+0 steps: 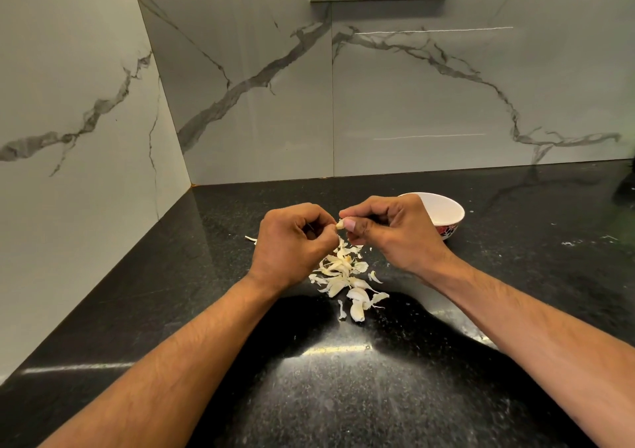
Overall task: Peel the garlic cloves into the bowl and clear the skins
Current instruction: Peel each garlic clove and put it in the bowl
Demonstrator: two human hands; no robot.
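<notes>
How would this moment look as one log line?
step: peeling | both hands pinch garlic clove | skins pile on counter | bowl behind right hand

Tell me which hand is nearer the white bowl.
Right. The right hand is just in front of the white bowl and overlaps its near rim in this view. The left hand is farther to the left, across the garlic clove that both hands pinch.

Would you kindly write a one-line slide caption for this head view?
Both hands, left and right, pinch a garlic clove above a pile of skins, white bowl behind on the black countertop.
</notes>
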